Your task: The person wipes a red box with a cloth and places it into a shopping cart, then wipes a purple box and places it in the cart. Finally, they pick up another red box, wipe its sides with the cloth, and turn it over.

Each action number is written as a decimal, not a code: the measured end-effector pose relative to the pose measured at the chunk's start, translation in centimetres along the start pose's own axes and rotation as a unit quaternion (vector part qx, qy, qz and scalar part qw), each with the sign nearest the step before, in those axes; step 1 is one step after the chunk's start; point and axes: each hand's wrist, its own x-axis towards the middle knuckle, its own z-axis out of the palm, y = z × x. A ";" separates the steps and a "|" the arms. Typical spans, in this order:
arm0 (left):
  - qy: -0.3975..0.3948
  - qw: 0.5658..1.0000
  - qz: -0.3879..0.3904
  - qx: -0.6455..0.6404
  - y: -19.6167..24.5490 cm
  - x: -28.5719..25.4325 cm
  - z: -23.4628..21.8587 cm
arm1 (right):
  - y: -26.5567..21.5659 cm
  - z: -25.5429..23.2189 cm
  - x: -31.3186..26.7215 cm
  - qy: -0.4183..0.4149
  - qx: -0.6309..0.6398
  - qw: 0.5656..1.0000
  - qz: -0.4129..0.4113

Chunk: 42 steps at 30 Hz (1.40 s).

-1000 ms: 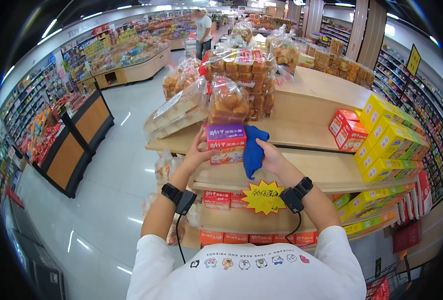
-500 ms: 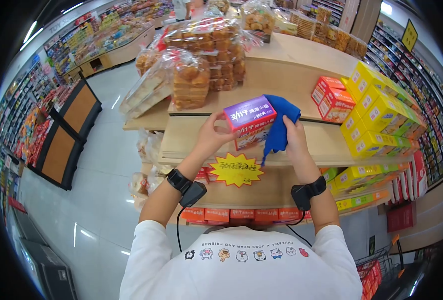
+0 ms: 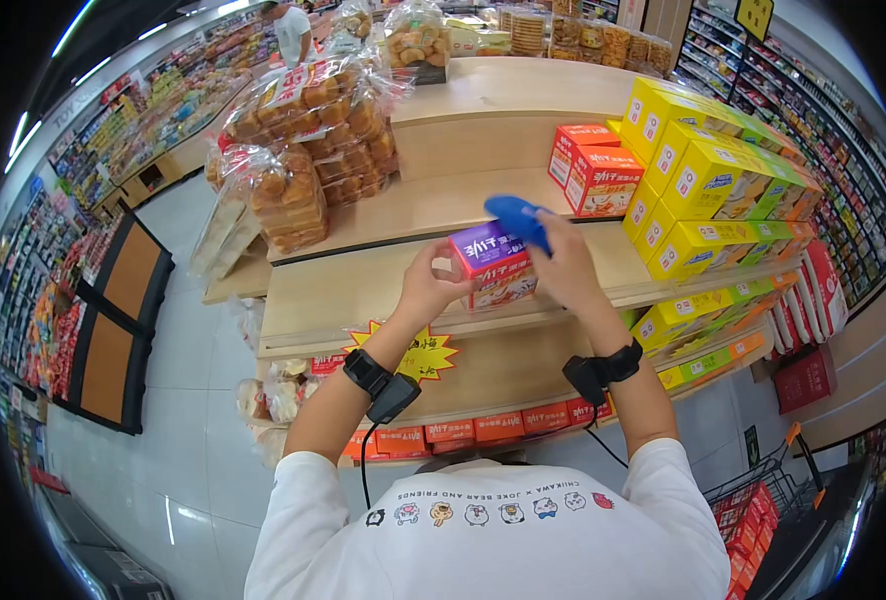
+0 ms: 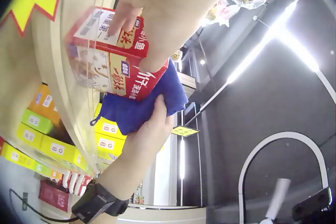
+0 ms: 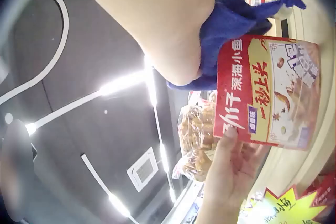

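Above the wooden shelf [image 3: 363, 290], the left hand [image 3: 425, 285] grips the snack box [image 3: 490, 265] from its left end, while the right hand [image 3: 561, 262] presses a bunched blue cloth [image 3: 518, 218] against the box's opposite, right side.

box [image 3: 490, 265] between both hands above shelf [image 3: 363, 285], cloth [image 3: 519, 218] on its right side

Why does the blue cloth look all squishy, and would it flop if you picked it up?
Probably yes: the blue cloth bunches up under the right hand and a corner dangles in the left wrist view, so it seems soft and floppy. It likely weighs little and won't roll.
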 end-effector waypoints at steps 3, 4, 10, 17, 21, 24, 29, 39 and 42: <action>-0.001 1.000 -0.006 0.007 0.0 0.0 0.2 | -0.5 0.1 -0.4 -0.048 -0.112 0.988 -0.098; 0.001 1.000 -0.007 0.008 -0.1 0.2 0.2 | -0.8 0.0 -0.2 -0.069 -0.120 0.985 -0.099; 0.027 0.999 0.034 0.014 -1.0 0.3 0.5 | -3.0 1.3 0.0 -0.117 -0.161 0.973 -0.114; 0.033 0.994 0.103 0.026 -2.5 0.7 0.5 | -5.1 4.2 0.2 -0.127 -0.109 0.970 -0.178; 0.025 0.997 0.064 0.025 -1.4 0.4 0.3 | -5.2 3.4 0.6 -0.153 -0.054 0.976 -0.147; 0.019 0.998 0.050 0.030 -0.9 0.1 0.3 | -4.0 3.0 0.5 -0.157 -0.056 0.976 -0.139; 0.009 0.998 0.057 0.031 -0.9 0.2 0.3 | -1.8 2.4 0.7 -0.110 -0.129 0.982 -0.088; -0.010 0.998 0.052 0.016 -0.6 0.3 0.0 | -3.5 4.2 0.4 -0.093 -0.150 0.978 -0.107; 0.021 0.990 0.132 0.040 -1.6 0.9 0.2 | -4.9 5.1 0.3 -0.095 -0.110 0.979 -0.144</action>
